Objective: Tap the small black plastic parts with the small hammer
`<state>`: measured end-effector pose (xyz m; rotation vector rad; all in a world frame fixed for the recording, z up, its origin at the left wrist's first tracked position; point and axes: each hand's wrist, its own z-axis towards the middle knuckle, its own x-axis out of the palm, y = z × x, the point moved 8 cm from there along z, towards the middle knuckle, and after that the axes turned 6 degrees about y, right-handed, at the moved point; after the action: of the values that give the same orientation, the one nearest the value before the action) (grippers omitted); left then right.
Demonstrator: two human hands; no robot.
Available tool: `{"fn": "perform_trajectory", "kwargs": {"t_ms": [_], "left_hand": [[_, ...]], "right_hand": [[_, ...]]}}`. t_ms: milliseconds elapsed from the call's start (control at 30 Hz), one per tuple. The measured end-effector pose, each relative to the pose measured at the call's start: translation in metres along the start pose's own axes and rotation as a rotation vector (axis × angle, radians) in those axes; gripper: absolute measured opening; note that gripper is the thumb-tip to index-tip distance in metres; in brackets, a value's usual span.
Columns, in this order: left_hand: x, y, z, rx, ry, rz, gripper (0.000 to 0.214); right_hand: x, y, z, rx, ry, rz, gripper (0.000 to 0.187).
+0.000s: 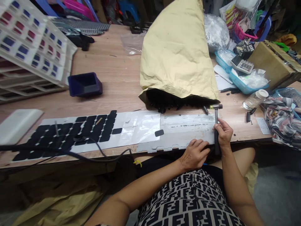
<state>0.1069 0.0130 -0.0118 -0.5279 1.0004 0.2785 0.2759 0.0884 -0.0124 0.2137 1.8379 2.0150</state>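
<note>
While I am watching through the head camera, the right hand point(224, 133) is gripping a small hammer point(216, 117), fingers wrapping the upper part of its black handle, with the head pointing away from the body and its yellow-green face turning leftward. The hammer is sitting over the right end of a pale strip point(185, 127), which is lying along the near edge of the table point(113, 66); I am not able to tell whether the two are touching. The left hand point(196, 153) is resting at that same near edge, just left of the handle, its fingers curling loosely; its underside is hiding from me, so I cannot tell whether it is pinching anything. I am judging this as a steadying or readying step with the hammer rather than a blow. To my mind, any next move is calling for a firm wrist, a clear view of the spot under the hammer head and the left fingers staying out of its path. A small black cylinder point(205, 110) is lying just left of the hammer head, near the open mouth of a paper sack point(178, 53), and a loose black pad point(159, 133) is lying farther left, at the strip's boundary with a white sheet point(141, 125).
</note>
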Motion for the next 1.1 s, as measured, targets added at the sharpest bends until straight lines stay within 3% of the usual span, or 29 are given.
{"fn": "perform_trajectory", "kwargs": {"t_ms": [67, 167, 300, 400, 567, 733, 900, 1100], "left_hand": [[-0.018, 0.018, 0.021, -0.164, -0.040, -0.115, 0.020], [-0.030, 0.067, 0.059, -0.489, -0.104, -0.188, 0.017], [-0.012, 0.129, 0.103, -0.853, -0.031, -0.210, 0.032], [0.004, 0.150, 0.124, -0.970, 0.051, -0.178, 0.047], [0.011, 0.153, 0.124, -0.970, 0.116, -0.147, 0.027], [-0.012, 0.157, 0.088, -0.833, 0.127, -0.183, 0.009], [-0.025, 0.162, 0.045, -0.616, 0.140, -0.260, 0.008], [-0.019, 0.171, 0.033, -0.634, 0.074, -0.360, 0.017]], "right_hand": [[-0.004, 0.000, 0.000, 0.007, -0.032, 0.026, 0.041], [-0.006, -0.001, 0.001, 0.027, -0.052, 0.069, 0.042], [-0.006, -0.001, 0.001, 0.045, -0.054, 0.117, 0.042], [-0.005, -0.001, 0.001, 0.058, -0.046, 0.149, 0.042], [-0.005, -0.002, 0.001, 0.059, -0.030, 0.134, 0.043], [-0.003, -0.002, 0.001, 0.048, -0.010, 0.080, 0.043], [0.001, 0.001, 0.000, 0.004, 0.033, -0.002, 0.041], [0.011, 0.011, -0.011, -0.097, 0.136, -0.193, 0.042]]}}
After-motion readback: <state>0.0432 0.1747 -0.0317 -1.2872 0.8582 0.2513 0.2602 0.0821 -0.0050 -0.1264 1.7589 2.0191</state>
